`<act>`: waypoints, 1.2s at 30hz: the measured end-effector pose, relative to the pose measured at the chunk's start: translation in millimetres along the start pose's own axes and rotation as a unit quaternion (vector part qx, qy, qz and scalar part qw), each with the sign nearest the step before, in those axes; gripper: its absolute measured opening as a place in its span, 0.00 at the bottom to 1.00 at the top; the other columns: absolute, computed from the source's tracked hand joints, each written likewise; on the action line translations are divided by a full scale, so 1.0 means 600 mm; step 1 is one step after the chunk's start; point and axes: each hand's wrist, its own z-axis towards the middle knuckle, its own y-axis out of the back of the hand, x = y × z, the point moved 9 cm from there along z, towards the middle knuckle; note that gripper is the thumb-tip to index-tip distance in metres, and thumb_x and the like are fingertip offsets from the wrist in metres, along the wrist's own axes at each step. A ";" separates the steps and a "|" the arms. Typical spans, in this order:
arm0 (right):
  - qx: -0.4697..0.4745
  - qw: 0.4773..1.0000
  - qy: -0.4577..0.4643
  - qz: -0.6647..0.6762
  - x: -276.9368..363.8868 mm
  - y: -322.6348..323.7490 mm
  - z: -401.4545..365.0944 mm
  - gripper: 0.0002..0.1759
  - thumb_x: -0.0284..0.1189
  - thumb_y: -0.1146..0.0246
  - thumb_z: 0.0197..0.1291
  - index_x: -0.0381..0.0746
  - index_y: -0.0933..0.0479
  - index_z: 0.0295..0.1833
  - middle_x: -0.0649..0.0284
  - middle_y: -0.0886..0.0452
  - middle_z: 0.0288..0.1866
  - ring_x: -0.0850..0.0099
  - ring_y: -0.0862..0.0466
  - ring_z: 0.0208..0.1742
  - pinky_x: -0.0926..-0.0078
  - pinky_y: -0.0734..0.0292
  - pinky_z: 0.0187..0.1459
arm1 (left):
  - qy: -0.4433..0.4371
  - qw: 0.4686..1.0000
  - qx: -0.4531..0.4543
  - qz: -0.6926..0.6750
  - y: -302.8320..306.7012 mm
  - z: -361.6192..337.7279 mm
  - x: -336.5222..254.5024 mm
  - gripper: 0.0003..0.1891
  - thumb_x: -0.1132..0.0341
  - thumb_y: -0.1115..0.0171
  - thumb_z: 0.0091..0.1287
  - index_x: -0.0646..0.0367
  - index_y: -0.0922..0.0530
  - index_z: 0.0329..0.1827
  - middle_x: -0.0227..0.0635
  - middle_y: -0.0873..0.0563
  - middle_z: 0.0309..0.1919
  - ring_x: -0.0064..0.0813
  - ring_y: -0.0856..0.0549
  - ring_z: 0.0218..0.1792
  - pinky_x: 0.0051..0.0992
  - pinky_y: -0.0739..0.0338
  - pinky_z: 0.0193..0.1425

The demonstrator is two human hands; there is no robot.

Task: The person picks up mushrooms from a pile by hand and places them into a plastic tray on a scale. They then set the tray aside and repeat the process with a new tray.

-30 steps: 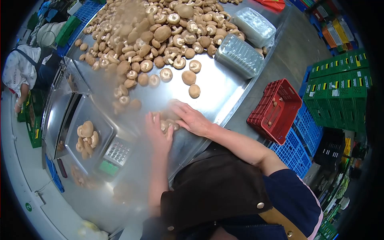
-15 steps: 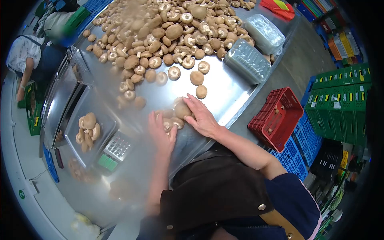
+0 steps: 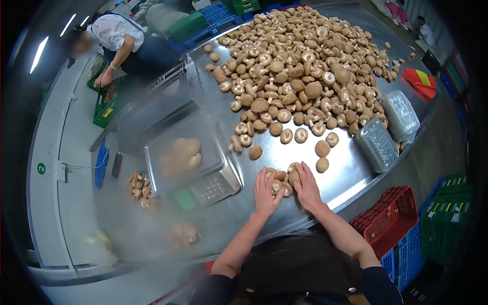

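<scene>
Left grip, right grip cup mushrooms between heap, table edge.

Room Right, Crowding Ahead

Bare desk opens right of the right hand, up to plastic trays. Loose mushrooms and the mushroom heap block the way ahead. A narrow gap parts the left hand from the scale.

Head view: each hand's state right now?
Left hand: open, cupped against clustered shiitake mushrooms.
Right hand: cupped against a brown-capped shiitake; whether gripping, cannot tell.
</scene>
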 end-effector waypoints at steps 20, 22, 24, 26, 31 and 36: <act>0.055 0.942 -0.228 0.239 -0.130 -0.008 -0.043 0.18 0.15 0.48 0.63 0.28 0.30 0.58 0.53 0.18 0.46 0.70 0.12 0.35 0.75 0.16 0.35 | 0.363 0.895 0.103 -0.237 -0.029 -0.082 0.195 0.19 0.76 0.36 0.57 0.63 0.21 0.54 0.31 0.15 0.32 0.23 0.16 0.32 0.26 0.20 0.39; 0.061 0.943 -0.207 0.255 -0.114 -0.004 -0.046 0.18 0.15 0.49 0.64 0.28 0.33 0.59 0.52 0.19 0.48 0.69 0.12 0.37 0.75 0.16 0.35 | 0.355 0.898 0.097 -0.242 -0.027 -0.086 0.189 0.18 0.77 0.36 0.57 0.63 0.21 0.53 0.31 0.16 0.32 0.23 0.16 0.32 0.26 0.20 0.38; 0.060 0.934 -0.208 0.283 -0.100 -0.004 -0.047 0.18 0.15 0.51 0.65 0.28 0.37 0.61 0.50 0.19 0.50 0.67 0.12 0.38 0.74 0.15 0.36 | 0.350 0.895 0.090 -0.260 -0.019 -0.093 0.179 0.18 0.78 0.36 0.58 0.64 0.22 0.53 0.31 0.17 0.31 0.22 0.16 0.31 0.25 0.20 0.38; 0.070 0.925 -0.204 0.313 -0.106 -0.016 -0.051 0.19 0.14 0.55 0.67 0.29 0.40 0.63 0.48 0.20 0.52 0.64 0.12 0.40 0.74 0.13 0.39 | 0.352 0.887 0.076 -0.289 -0.005 -0.102 0.167 0.18 0.79 0.37 0.58 0.64 0.22 0.53 0.31 0.17 0.31 0.21 0.16 0.31 0.24 0.20 0.37; 0.120 0.907 -0.180 0.362 -0.050 -0.028 -0.054 0.25 0.15 0.58 0.69 0.28 0.44 0.71 0.46 0.23 0.59 0.63 0.12 0.42 0.71 0.13 0.42 | 0.346 0.864 0.033 -0.365 0.059 -0.120 0.157 0.19 0.81 0.39 0.61 0.64 0.24 0.56 0.31 0.18 0.33 0.19 0.17 0.30 0.21 0.21 0.34; 0.133 0.895 -0.187 0.383 0.002 -0.042 -0.046 0.26 0.15 0.58 0.69 0.30 0.43 0.73 0.48 0.24 0.60 0.64 0.13 0.41 0.72 0.13 0.43 | 0.370 0.786 0.019 -0.495 0.122 -0.142 0.143 0.17 0.80 0.41 0.67 0.63 0.24 0.59 0.31 0.18 0.37 0.19 0.17 0.31 0.20 0.21 0.33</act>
